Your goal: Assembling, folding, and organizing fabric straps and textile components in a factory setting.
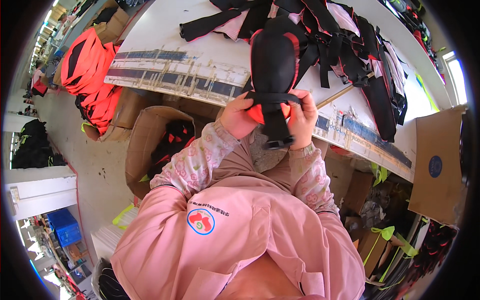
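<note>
A bright workshop seen through a round fisheye view: a white worktable (165,30) with a worn, taped edge crosses the top, a pile of orange-red fabric (87,72) rises at the left, and an open cardboard box (141,145) holding black and red items stands below the table's edge. On the table, toward the upper right, lies a tangle of black straps and padded parts (367,97), with a thin wooden stick (339,96) beside it. A person in a pink top, seen from above, holds a long black padded piece (274,62) with red edging at the table's near edge, centred between both hands. A narrow black strap (272,98) runs across its lower part. The left hand (237,119) clamps the strap's left end between thumb and curled fingers; the right hand (304,122) pinches its right end, thumb and forefinger close together. The lower finger positions are partly hidden. Between the hands, a wider band (275,122) hangs down, its dark end blurred.
</note>
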Tool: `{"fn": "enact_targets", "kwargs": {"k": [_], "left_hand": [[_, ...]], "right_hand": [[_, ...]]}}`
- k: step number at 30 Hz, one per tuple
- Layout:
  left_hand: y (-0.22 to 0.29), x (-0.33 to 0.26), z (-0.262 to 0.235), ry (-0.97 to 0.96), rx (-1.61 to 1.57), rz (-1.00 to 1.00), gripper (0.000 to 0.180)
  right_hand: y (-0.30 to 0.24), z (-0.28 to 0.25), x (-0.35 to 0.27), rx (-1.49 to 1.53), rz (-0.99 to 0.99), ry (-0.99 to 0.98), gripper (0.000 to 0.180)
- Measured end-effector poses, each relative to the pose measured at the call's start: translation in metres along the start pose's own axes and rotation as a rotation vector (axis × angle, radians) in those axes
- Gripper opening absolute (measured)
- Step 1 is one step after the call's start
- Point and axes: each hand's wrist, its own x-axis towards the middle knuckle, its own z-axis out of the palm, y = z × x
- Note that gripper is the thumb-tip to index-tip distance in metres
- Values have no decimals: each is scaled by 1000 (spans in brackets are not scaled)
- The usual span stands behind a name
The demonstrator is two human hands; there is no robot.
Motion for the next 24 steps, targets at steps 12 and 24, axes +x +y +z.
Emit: {"fn": "enact_targets", "kwargs": {"k": [12,24], "left_hand": [[39,12,-20,210,595,-1,28],[33,10,-2,-130,542,11,41]], "right_hand": [[-3,15,5,506,583,-43,11],[-7,4,36,478,434,29,18]]}}
